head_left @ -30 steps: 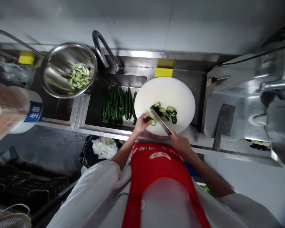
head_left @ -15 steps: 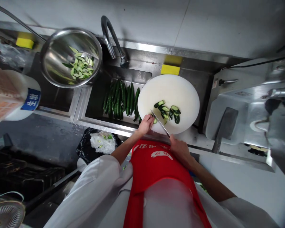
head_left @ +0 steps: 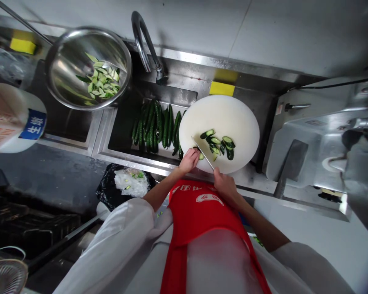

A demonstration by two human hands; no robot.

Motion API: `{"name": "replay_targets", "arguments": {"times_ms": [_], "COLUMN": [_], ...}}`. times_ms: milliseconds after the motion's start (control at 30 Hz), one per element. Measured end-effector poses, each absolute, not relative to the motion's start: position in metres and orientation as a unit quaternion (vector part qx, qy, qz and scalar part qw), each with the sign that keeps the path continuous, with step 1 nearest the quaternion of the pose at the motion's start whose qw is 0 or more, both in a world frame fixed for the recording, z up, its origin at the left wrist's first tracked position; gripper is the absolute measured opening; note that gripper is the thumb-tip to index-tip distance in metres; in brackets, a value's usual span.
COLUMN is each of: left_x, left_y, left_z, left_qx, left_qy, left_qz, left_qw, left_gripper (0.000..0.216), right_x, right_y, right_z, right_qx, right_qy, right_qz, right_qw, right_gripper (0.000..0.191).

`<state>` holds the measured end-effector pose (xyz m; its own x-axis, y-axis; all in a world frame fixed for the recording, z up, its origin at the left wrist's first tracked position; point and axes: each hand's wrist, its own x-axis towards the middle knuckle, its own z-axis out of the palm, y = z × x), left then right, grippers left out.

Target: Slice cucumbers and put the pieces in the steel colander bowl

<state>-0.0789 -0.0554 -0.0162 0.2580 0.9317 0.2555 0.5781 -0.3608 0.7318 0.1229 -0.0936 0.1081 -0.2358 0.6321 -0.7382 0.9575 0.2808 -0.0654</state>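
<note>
My right hand (head_left: 225,182) is closed round the handle of a knife (head_left: 206,157), its blade slanting up and left over a round white cutting board (head_left: 242,110). At the board's lower left edge, my left hand (head_left: 189,159) has its fingers closed on a short piece of cucumber (head_left: 201,156), right beside the blade and partly hidden by the fingers. Several cut cucumber chunks (head_left: 228,142) with dark green skin and pale flesh lie to the right of the knife. Whole cucumbers (head_left: 153,124) lie side by side in the sink to the left of the board.
A steel bowl (head_left: 53,87) holding pale green slices stands behind the sink (head_left: 119,139), left of a curved faucet (head_left: 143,43). A yellow block (head_left: 222,88) sits behind the board. To the right is a metal machine (head_left: 297,134); a black-lined bin (head_left: 106,190) stands below the counter.
The knife and my right hand have shifted slightly left, the blade tip reaching further up-left over the board. My left hand keeps its place on the cucumber. The view has moved a little.
</note>
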Motion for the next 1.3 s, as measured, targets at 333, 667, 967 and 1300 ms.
{"name": "replay_targets", "arguments": {"times_ms": [333,667,967,1300], "left_x": [-0.078,-0.085,-0.083,-0.081], "left_y": [-0.056,-0.062,-0.063,-0.065], "left_z": [-0.021,-0.026,-0.035,-0.035], "left_qx": [0.743,0.74,0.733,0.732], "left_qy": [0.503,0.513,0.516,0.512], "left_qz": [0.364,0.36,0.367,0.391], "left_qw": [0.251,0.245,0.248,0.222], "left_gripper": [0.024,0.026,0.027,0.024], "right_x": [0.114,0.109,0.107,0.1], "right_y": [-0.089,-0.087,-0.087,-0.083], "right_z": [0.107,0.112,0.11,0.106], "right_qx": [0.544,0.547,0.541,0.54], "right_qy": [0.745,0.742,0.748,0.747], "right_qz": [-0.269,-0.265,-0.258,-0.25], "right_qw": [0.277,0.282,0.284,0.296], "right_gripper": [0.037,0.037,0.034,0.031]}}
